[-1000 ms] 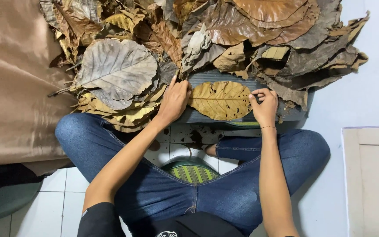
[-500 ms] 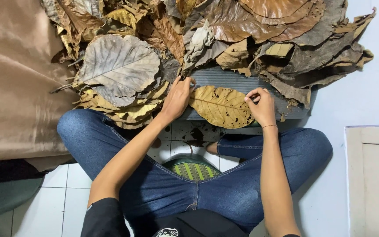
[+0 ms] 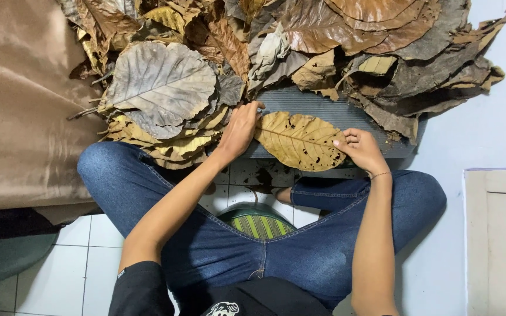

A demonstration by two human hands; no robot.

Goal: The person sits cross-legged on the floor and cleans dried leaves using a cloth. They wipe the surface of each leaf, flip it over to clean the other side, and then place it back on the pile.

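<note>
Both hands work one yellow-brown leaf (image 3: 301, 139) lying flat at the centre of the frame. The left hand (image 3: 239, 130) rests open on the leaf's left end, fingers spread and pressing it down, while the right hand (image 3: 360, 150) has its fingers curled at the leaf's right tip, pinching or holding the edge there. The leaf, spotted with dark holes, lies across a grey ribbed mat (image 3: 323, 108) that serves as the working surface just above the person's crossed legs in blue jeans (image 3: 247, 251). The step in hand looks like flattening or smoothing this single leaf; to carry it on, both ends would need to be kept pinned so the brittle blade does not crack. Left of the left hand sits a big pale grey leaf (image 3: 160, 85) atop a layer of yellowish ones, and a heap of dry brown leaves (image 3: 382, 41) fills the upper frame. A tan cloth (image 3: 19, 111) covers the left side, with white floor tiles (image 3: 86, 263) below.
</note>
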